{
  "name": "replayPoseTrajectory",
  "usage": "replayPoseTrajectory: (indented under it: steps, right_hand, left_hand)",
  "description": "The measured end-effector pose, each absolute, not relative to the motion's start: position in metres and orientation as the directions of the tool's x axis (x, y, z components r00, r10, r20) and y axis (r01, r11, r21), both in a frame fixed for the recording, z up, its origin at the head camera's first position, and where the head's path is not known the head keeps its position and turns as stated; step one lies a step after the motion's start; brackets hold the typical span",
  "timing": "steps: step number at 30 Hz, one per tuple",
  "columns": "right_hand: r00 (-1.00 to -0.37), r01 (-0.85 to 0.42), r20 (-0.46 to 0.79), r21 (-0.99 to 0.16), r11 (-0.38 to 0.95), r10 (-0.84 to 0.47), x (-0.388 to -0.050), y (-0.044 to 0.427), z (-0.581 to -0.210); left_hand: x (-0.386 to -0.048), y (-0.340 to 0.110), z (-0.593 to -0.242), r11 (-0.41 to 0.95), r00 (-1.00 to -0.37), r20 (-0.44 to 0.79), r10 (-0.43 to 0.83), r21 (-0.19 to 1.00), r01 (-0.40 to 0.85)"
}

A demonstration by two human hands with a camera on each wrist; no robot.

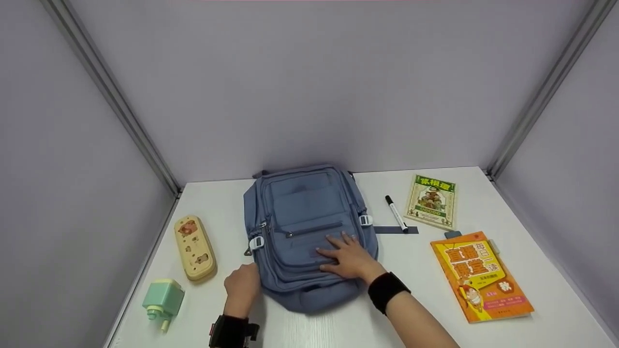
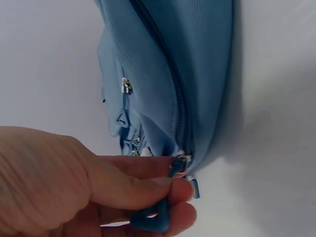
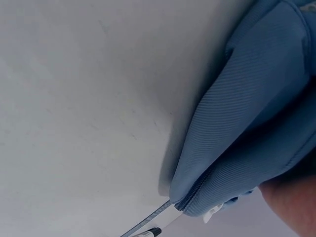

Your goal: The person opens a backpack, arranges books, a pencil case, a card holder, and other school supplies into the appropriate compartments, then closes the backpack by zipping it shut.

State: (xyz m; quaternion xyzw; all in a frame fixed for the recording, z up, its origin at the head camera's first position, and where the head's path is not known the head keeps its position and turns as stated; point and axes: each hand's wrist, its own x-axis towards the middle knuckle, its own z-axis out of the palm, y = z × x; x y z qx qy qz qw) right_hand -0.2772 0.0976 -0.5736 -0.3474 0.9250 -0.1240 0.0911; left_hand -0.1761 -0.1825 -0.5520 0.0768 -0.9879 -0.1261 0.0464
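A blue backpack (image 1: 309, 203) lies on its back on the white table. At its lower left side my left hand (image 1: 243, 284) pinches a blue zipper pull (image 2: 157, 217) between thumb and fingers; the left wrist view shows the pull joined to a metal slider (image 2: 181, 159) on the side zipper. My right hand (image 1: 349, 258) rests on the lower front of the bag with its fingers spread. In the right wrist view only part of that hand shows, beside the bag's folded side.
Left of the bag are a yellow pencil case (image 1: 195, 249) and a mint-green pencil sharpener (image 1: 164, 297). To the right lie a black-capped marker (image 1: 396, 213) beside a dark strap (image 1: 389, 230), a green-titled booklet (image 1: 432, 202) and an orange book (image 1: 481, 278). Grey walls (image 1: 309, 87) enclose the table.
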Motion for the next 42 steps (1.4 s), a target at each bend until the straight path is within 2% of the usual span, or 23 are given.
replayPoseTrajectory:
  steps: [16, 21, 25, 29, 34, 38, 42]
  right_hand:
    - [-0.746, -0.612, -0.081, -0.311, 0.727, -0.661, -0.278, 0.099, -0.573]
    - [-0.745, -0.61, -0.081, -0.32, 0.725, -0.662, -0.278, 0.097, -0.572]
    - [-0.746, -0.609, -0.086, -0.313, 0.729, -0.661, -0.277, 0.095, -0.572]
    - [-0.746, -0.617, -0.078, -0.292, 0.731, -0.661, -0.276, 0.093, -0.573]
    - [-0.744, -0.63, -0.054, -0.279, 0.725, -0.666, -0.275, 0.091, -0.577]
    - [-0.749, -0.631, -0.037, -0.263, 0.73, -0.662, -0.274, 0.092, -0.579]
    - [-0.76, -0.628, -0.008, -0.251, 0.737, -0.65, -0.272, 0.092, -0.58]
  left_hand:
    - [-0.156, -0.166, -0.532, 0.973, -0.998, 0.021, -0.065, 0.222, -0.059]
    - [-0.155, -0.159, -0.526, 0.97, -0.999, -0.04, -0.011, 0.243, -0.02]
    - [-0.156, -0.157, -0.521, 0.943, -0.991, -0.119, 0.058, 0.334, 0.015]
    - [-0.157, -0.157, -0.517, 0.864, -0.964, -0.189, 0.187, 0.499, 0.07]
    - [-0.162, -0.152, -0.516, 0.712, -0.905, -0.167, 0.39, 0.678, 0.181]
    - [-0.165, -0.141, -0.517, 0.636, -0.859, -0.104, 0.501, 0.718, 0.284]
    - [-0.165, -0.129, -0.517, 0.675, -0.877, -0.092, 0.471, 0.678, 0.291]
